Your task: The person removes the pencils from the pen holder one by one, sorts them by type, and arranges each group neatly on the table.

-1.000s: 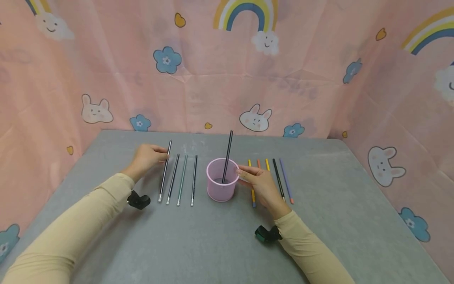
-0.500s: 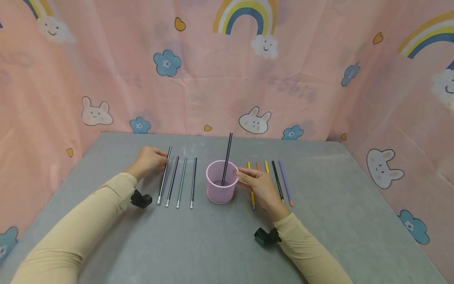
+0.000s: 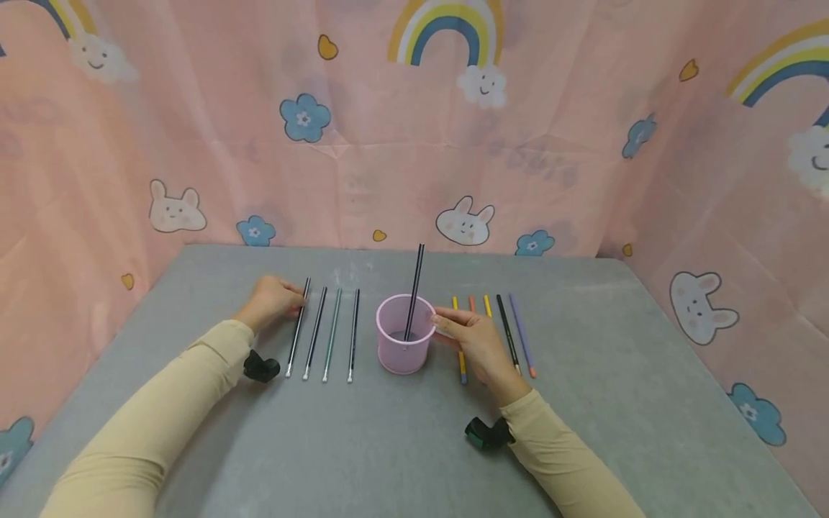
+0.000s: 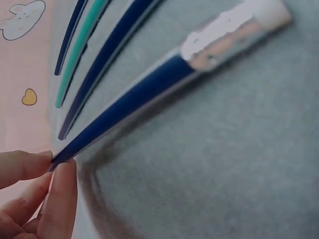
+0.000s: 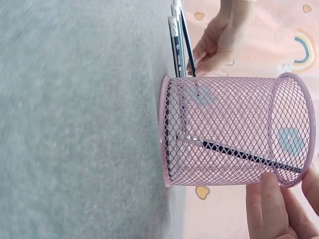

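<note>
My left hand (image 3: pixel 272 302) pinches the far end of a dark blue pencil (image 3: pixel 297 338) at the left of a row. In the left wrist view, thumb and fingertips hold the tip of that pencil (image 4: pixel 124 109), whose white eraser points the other way. Beside it lie another dark pencil (image 3: pixel 314 334), a green pencil (image 3: pixel 332 334) and a black pencil (image 3: pixel 353 334). My right hand (image 3: pixel 479 345) grips the rim of a pink mesh pen holder (image 3: pixel 404 357), thumb inside, fingers outside. A dark striped pencil (image 3: pixel 416 288) leans upright inside, eraser down.
Right of the pen holder, partly behind my right hand, lie several coloured pencils, among them a yellow one (image 3: pixel 463 367), a black one (image 3: pixel 508 331) and a purple one (image 3: pixel 522 334). The grey table (image 3: pixel 363 453) meets a pink patterned cloth (image 3: pixel 550 144) at its back edge.
My left hand has come down and slightly nearer, lowering the far end of the pinched pencil toward the table. My right hand stays on the pen holder's rim.
</note>
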A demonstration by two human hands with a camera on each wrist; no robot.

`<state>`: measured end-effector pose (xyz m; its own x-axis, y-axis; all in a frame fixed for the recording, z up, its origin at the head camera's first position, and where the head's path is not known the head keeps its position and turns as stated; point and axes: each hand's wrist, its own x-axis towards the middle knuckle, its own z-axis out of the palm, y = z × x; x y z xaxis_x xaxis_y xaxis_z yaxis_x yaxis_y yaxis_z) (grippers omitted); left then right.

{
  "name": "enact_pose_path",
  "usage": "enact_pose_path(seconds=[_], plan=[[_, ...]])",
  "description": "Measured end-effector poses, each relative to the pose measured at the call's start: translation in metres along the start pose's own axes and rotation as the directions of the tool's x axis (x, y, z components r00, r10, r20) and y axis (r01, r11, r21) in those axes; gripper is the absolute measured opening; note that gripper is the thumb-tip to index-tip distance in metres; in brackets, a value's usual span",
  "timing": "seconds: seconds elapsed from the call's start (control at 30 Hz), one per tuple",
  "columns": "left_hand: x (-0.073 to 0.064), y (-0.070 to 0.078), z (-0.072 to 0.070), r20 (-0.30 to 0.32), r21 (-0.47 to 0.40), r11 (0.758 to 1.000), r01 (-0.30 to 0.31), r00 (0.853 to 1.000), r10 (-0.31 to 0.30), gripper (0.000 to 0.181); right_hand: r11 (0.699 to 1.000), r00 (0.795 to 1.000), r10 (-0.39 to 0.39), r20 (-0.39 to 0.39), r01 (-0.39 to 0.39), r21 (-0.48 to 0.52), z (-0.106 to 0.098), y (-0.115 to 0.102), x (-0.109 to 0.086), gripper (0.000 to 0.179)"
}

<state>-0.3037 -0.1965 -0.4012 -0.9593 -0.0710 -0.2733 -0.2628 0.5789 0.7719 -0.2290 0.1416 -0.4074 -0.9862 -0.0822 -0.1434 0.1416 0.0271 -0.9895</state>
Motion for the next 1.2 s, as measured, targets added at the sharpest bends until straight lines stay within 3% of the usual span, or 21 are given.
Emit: enact_pose_path(seconds=[0.37, 0.5, 0.63, 0.73, 0.97, 1.2], plan=[[0.002, -0.007, 0.006, 0.001, 0.007, 1.000, -0.010, 1.000, 0.010, 0.031, 1.000, 1.000, 0.009, -0.005, -0.009, -0.016, 0.000, 0.001, -0.001, 0.034], [0.002, -0.006, 0.008, -0.009, 0.094, 0.995, -0.045, 0.999, 0.046, 0.030, 1.000, 1.000, 0.008, -0.006, -0.009, -0.021, -0.001, 0.001, -0.001, 0.034], [0.000, -0.002, 0.010, -0.021, 0.209, 0.973, -0.099, 0.994, 0.106, 0.029, 1.000, 1.000, 0.013, -0.011, -0.013, -0.022, -0.002, 0.001, -0.001, 0.034], [-0.006, 0.007, 0.011, -0.043, 0.225, 0.965, -0.136, 0.988, 0.149, 0.031, 1.000, 1.000, 0.020, -0.017, -0.020, -0.016, -0.002, 0.002, -0.002, 0.034], [-0.023, 0.039, 0.024, -0.082, -0.004, 0.980, -0.201, 0.976, 0.200, 0.033, 1.000, 1.000, 0.010, 0.003, -0.010, -0.014, -0.001, 0.004, -0.002, 0.035], [-0.040, 0.074, 0.050, -0.036, -0.227, 0.937, -0.264, 0.964, 0.263, 0.031, 1.000, 1.000, 0.004, -0.003, -0.005, -0.018, -0.001, 0.002, 0.000, 0.035]])
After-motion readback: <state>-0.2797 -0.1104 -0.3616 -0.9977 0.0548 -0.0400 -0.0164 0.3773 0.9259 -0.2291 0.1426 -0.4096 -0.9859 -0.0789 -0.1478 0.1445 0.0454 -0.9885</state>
